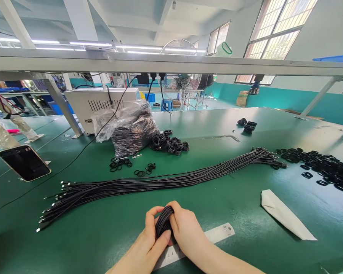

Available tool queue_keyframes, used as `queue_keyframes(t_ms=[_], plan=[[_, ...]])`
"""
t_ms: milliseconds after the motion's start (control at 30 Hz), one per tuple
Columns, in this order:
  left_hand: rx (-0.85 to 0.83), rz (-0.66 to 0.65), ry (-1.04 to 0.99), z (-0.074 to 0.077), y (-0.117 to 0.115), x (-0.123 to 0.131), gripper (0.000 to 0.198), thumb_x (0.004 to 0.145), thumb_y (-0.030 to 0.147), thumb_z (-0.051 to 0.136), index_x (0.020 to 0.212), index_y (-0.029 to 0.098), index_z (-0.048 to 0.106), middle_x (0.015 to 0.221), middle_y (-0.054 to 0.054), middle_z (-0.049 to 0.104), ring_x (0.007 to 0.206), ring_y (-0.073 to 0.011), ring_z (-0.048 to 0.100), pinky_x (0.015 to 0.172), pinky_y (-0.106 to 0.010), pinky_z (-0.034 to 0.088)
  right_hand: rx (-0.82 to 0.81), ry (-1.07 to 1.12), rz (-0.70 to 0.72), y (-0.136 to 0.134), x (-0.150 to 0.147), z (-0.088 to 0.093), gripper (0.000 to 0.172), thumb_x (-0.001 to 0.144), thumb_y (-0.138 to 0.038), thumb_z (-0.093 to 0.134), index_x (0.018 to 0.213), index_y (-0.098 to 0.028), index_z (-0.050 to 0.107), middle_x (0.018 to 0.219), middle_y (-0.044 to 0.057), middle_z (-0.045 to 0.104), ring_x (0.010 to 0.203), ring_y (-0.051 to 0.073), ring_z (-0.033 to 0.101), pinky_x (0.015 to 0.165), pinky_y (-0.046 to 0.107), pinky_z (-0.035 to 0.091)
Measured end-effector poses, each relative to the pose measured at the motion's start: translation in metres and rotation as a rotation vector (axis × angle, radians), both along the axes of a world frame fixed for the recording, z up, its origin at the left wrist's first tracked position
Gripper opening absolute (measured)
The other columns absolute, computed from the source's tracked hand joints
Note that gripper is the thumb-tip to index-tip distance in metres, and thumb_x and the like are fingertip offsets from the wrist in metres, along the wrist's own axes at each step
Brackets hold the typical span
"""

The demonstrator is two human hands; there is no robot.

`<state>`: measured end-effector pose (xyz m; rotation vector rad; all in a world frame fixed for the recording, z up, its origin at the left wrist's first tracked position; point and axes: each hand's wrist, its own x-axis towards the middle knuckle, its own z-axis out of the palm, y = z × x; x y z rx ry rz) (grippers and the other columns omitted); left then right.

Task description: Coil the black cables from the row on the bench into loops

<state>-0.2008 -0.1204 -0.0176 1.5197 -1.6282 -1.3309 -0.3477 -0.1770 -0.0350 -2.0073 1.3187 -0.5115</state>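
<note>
Between my two hands is a coiled black cable [163, 222], wound into a small tight ring. My left hand [151, 238] wraps its fingers and thumb around the coil's left side. From the right, my right hand [185, 228] grips the same coil, its fingertips partly hidden behind it. Under the hands lies a steel ruler [221, 233], partly covered by them. Just beyond, a long bundle of straight black cables [171, 182] stretches across the green table [97, 243], its metal plug ends fanned out at the left.
Loose black rings [317, 163] are heaped at the right, near a folded white paper [286, 215]. Behind the bundle stand coiled cables [171, 142] and a plastic-wrapped stack [131, 131]. A phone [24, 163] is mounted at the left. A metal shelf beam [171, 62] crosses above.
</note>
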Motion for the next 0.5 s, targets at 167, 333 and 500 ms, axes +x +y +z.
queue_keyframes(t_ms=[167,333,500], plan=[[-0.200,0.206,-0.043,-0.010,-0.004,-0.010,0.034,0.095,0.046,0.036,0.119,0.024,0.047,0.104,-0.006,0.064,0.089,-0.0205,0.061,0.083,-0.034,0.048,-0.065,-0.051,-0.071,-0.003,0.000,0.004,0.030,0.090,-0.007,0.031,0.103,-0.015,0.056,0.071,0.004,0.068,0.060,0.016,0.062,0.057,0.023,0.037],[-0.477,0.442,-0.086,-0.021,-0.010,-0.015,0.034,0.087,0.049,0.051,0.111,0.030,0.067,0.100,-0.004,0.058,0.081,-0.0191,0.058,0.061,-0.027,0.051,-0.199,0.056,-0.146,-0.004,0.002,0.001,0.029,0.090,-0.008,0.033,0.104,-0.015,0.057,0.074,0.005,0.069,0.064,0.019,0.062,0.057,0.025,0.036],[-0.375,0.479,-0.042,-0.027,-0.015,-0.007,0.036,0.081,0.047,0.062,0.112,0.031,0.069,0.092,-0.001,0.062,0.081,-0.0183,0.062,0.079,-0.032,0.053,-0.308,0.266,-0.160,-0.003,0.008,-0.005,0.029,0.088,-0.006,0.036,0.104,-0.016,0.058,0.065,0.004,0.065,0.062,0.021,0.061,0.054,0.028,0.029]])
